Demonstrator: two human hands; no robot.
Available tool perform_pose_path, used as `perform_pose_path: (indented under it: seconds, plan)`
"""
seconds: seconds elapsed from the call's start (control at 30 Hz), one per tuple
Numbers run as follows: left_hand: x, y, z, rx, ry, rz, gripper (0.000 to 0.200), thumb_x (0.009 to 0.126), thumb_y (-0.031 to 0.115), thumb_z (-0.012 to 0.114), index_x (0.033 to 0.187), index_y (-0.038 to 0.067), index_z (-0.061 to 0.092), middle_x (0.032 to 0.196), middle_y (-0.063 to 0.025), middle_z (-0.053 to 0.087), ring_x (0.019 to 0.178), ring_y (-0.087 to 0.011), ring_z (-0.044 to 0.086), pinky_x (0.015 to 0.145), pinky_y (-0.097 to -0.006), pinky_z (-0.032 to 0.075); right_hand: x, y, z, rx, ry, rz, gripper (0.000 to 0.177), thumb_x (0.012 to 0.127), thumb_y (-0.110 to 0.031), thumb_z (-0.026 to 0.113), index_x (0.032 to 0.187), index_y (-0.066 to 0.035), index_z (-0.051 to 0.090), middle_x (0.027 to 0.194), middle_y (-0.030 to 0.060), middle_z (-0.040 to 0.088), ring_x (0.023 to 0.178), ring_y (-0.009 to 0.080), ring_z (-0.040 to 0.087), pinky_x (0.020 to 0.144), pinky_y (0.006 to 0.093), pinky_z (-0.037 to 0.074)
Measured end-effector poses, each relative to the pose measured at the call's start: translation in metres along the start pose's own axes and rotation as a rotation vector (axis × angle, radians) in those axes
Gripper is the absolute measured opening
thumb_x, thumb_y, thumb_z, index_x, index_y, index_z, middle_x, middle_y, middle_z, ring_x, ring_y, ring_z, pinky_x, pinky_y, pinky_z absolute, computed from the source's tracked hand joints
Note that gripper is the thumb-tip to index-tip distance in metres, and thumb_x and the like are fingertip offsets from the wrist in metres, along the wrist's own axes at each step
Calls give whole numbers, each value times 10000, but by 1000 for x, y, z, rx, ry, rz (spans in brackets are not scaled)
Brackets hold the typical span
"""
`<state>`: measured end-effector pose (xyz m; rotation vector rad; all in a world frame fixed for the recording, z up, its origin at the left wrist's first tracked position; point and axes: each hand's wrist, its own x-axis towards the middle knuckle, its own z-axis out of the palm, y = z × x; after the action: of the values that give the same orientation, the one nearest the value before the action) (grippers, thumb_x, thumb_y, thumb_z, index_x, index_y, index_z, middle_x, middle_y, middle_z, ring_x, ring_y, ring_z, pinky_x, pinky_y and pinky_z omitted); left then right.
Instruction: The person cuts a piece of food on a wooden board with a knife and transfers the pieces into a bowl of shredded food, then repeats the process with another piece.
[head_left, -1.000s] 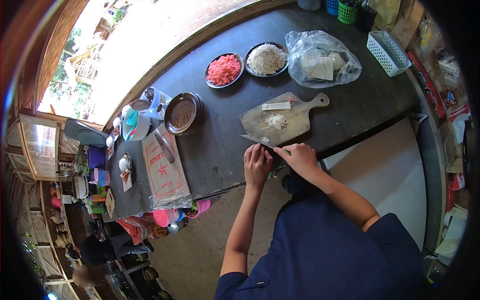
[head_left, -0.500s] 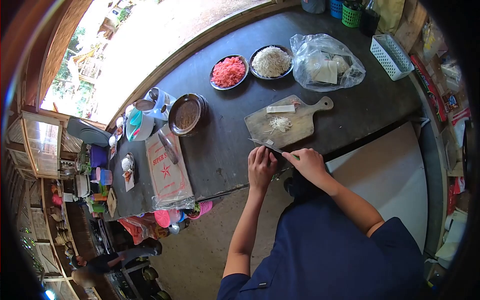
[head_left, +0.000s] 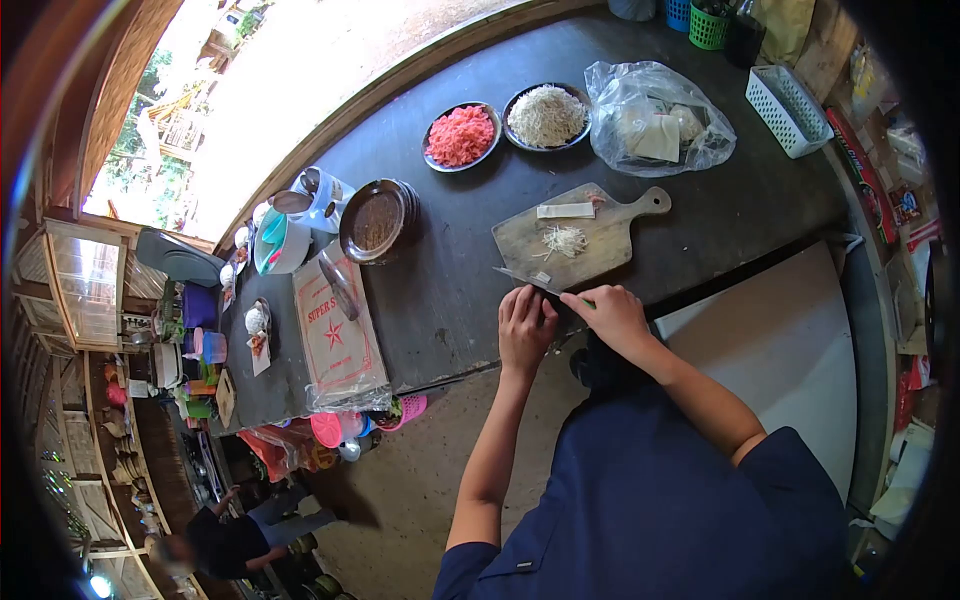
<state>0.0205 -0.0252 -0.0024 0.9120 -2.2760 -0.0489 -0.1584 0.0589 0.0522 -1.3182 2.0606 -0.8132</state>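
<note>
Knife with thin metal blade and green handle (head_left: 524,277) clasped in right hand (head_left: 612,314), blade at near edge of pale wooden cutting board (head_left: 608,232). Left hand (head_left: 527,325) just beside, fingers curled close to blade; cannot tell whether anything is pinched beneath. On board: small heap of fine off-white shreds (head_left: 565,241), flat white rectangular slab (head_left: 566,211). Beyond, on dark flat worktop (head_left: 440,300): bright pink shreds (head_left: 461,136) in round dark bowl (head_left: 473,166), clear plastic bag (head_left: 710,140).
</note>
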Motion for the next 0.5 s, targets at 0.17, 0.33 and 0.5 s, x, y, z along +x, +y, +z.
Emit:
perform_pose_path:
  seconds: [0.17,0.33,0.5]
  plan:
    - [-3,0,1,-6,-2,-8,244,920,121,749,1119,-20,760,1234,-128,708,1190,-324,663,1073,-450,521,-4,5,-5,-13,-31,37,502,1003,-594,677,1025,-132,872,891,197,790,902,405,777,815,488,618]
    - [-1,1,-1,-30,7,-3,238,919,121,751,1113,-16,760,1231,-126,710,1181,-322,666,1068,-449,524,1,3,6,-12,12,8,505,997,-601,682,1017,-135,875,884,196,790,895,397,781,815,491,618]
    - [2,2,0,-2,12,-11,236,915,117,753,1110,-15,760,1224,-119,706,1179,-326,668,1058,-454,524,-2,2,-4,-51,-33,34,512,997,-609,679,1019,-136,875,882,200,788,884,398,781,803,487,620]
